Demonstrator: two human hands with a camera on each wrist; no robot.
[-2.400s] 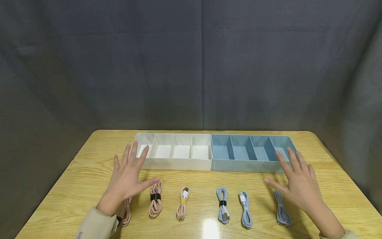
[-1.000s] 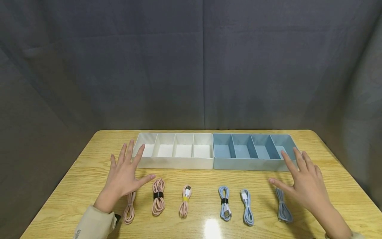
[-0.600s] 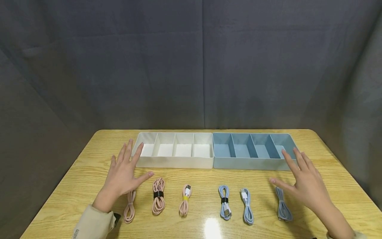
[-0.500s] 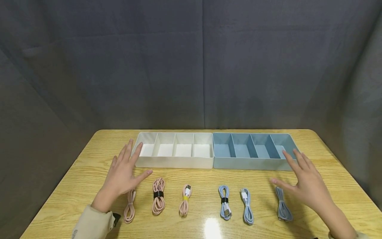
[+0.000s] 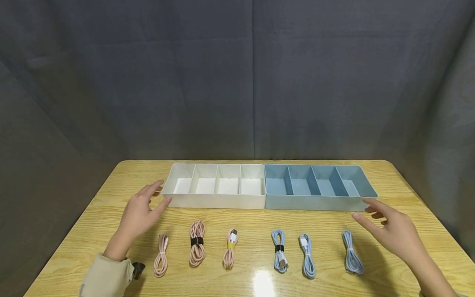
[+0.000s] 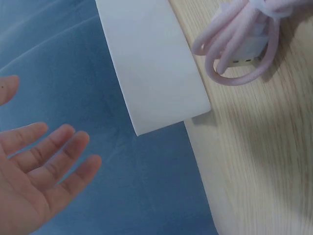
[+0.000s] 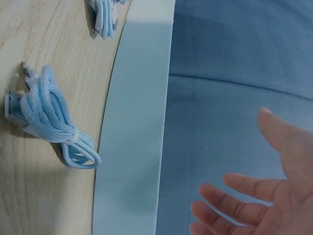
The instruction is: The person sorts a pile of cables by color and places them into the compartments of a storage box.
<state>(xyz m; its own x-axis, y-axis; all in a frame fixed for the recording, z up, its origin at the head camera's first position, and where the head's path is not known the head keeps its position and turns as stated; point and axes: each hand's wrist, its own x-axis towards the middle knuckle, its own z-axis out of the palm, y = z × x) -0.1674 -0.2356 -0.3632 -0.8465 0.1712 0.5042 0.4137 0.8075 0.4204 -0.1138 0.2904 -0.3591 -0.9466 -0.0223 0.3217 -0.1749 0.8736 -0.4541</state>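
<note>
My left hand (image 5: 138,212) hovers above the table by the left end of a white divided tray (image 5: 219,202), its fingers loosely bent and holding nothing. Below it lies a pink cable (image 5: 161,258) tied in a bundle. To the right are a pink cable with a black strap (image 5: 197,251) and a pink cable with a yellow tie (image 5: 229,258). My right hand (image 5: 397,231), also holding nothing, hovers near the right end of a blue divided tray (image 5: 319,202). Nearest to it is a light-blue cable bundle (image 5: 352,255). In the right wrist view this bundle (image 7: 54,117) shows its plugs.
Two more light-blue cables lie front centre, one with a black strap (image 5: 279,249) and one with a pale tie (image 5: 307,258). The trays stand end to end near the back of the wooden table (image 5: 252,222). A dark curtain (image 5: 237,82) hangs behind.
Both hands were spread wide; now their fingers are bent and drawn in. The left hand has shifted left, the right hand slightly right, uncovering the tray ends. The cables have stayed put.
</note>
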